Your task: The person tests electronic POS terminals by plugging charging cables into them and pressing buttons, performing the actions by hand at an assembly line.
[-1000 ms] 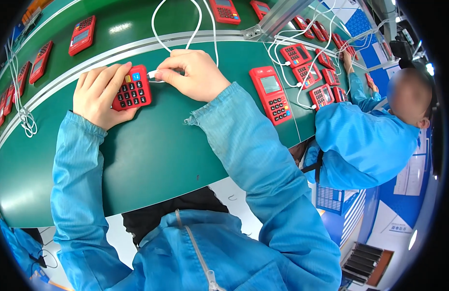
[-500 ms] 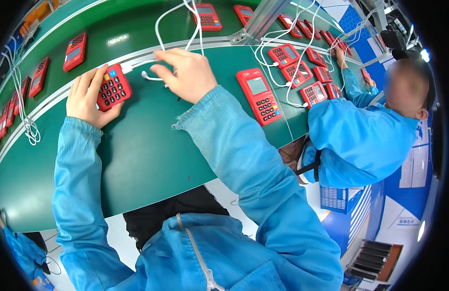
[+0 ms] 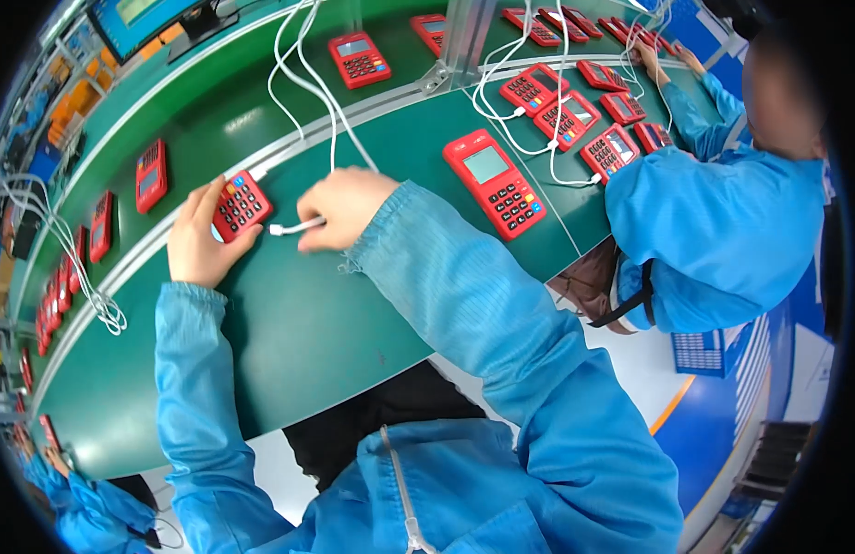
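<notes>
A green desk [image 3: 307,314], bordered by a silver rail [image 3: 381,108], carries a loose red terminal [image 3: 497,185] toward the right. The left hand [image 3: 201,242] grasps a second red terminal [image 3: 242,207] near the rail; the right hand [image 3: 344,208] clasps a white cable [image 3: 309,224] close behind its plug [image 3: 278,230].

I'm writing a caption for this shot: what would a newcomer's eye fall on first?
Probably the red keypad device in the left hand, over the green bench left of centre. Just right of it, the right hand holds a white cable with its plug free. Then the co-worker in bright blue at the right, beside a cluster of red devices.
</notes>
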`<move>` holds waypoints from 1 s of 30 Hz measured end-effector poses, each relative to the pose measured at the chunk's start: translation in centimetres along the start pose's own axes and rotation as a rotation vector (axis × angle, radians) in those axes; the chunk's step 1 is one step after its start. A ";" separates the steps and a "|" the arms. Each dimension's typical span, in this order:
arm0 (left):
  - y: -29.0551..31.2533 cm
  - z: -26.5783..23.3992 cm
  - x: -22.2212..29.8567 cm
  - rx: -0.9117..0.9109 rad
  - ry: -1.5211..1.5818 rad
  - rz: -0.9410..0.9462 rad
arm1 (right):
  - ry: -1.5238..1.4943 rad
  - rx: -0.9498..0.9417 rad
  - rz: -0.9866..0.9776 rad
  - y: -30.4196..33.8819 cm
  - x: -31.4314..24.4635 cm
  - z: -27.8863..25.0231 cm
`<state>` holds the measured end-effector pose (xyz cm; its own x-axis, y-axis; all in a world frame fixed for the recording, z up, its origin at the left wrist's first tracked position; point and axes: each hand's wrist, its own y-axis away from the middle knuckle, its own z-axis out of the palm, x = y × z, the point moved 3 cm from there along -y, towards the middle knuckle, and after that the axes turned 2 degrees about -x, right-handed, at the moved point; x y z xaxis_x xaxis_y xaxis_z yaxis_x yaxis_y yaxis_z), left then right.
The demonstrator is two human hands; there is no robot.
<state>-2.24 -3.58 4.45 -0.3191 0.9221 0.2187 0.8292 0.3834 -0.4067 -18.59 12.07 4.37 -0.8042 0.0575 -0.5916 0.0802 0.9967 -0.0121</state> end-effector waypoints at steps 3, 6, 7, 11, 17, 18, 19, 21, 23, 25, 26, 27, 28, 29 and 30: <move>-2.0 1.2 2.1 -0.036 0.142 0.051 | -0.284 -0.257 -0.115 0.0 -0.4 0.3; -4.2 2.6 3.4 -0.055 0.084 0.168 | -0.483 0.174 -0.235 -0.7 -0.8 -0.5; -4.8 3.5 3.1 -0.048 0.111 0.219 | -0.551 0.432 -0.313 -1.1 -0.8 -0.3; -7.0 5.6 4.1 -0.180 0.134 0.243 | -0.395 0.736 -0.335 -1.8 1.6 0.5; -9.7 3.0 1.0 -0.670 0.570 -0.049 | -0.962 0.729 0.053 -2.4 3.5 0.7; -10.4 3.2 -2.3 -0.695 0.615 -0.076 | -0.950 0.758 0.057 -2.9 3.2 0.7; -11.9 3.4 -2.9 -0.724 0.689 -0.223 | -0.905 0.890 0.011 -3.0 3.2 0.5; -14.9 4.6 -2.7 -0.583 0.520 -0.294 | -0.920 0.940 0.020 -2.5 3.3 0.5; -17.3 5.8 -2.1 -0.352 -0.032 0.122 | -0.830 1.090 -0.023 -2.1 2.9 -0.2; -19.0 8.1 2.0 -0.164 -0.408 0.410 | -0.709 1.194 -0.027 -1.5 3.3 -0.6; -19.8 9.3 4.3 -0.145 -0.392 0.437 | -0.654 1.207 -0.026 -1.6 4.0 -0.4; -20.4 10.4 5.5 -0.144 -0.471 0.524 | -0.606 1.212 -0.037 -2.1 4.2 -0.2; -20.8 11.5 6.2 -0.145 -0.551 0.603 | -0.610 1.133 0.068 -2.5 4.3 0.1; -21.3 12.1 6.6 -0.122 -0.637 0.681 | -0.602 1.148 0.060 -2.8 4.2 0.2; -21.6 12.9 6.8 -0.101 -0.717 0.764 | -0.591 1.167 0.062 -3.0 4.1 0.3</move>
<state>-28.28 -4.89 3.33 0.1352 0.7444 -0.6539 0.9483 -0.2884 -0.1323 -21.98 9.32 1.77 -0.4264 -0.2296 -0.8749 0.8071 0.3401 -0.4826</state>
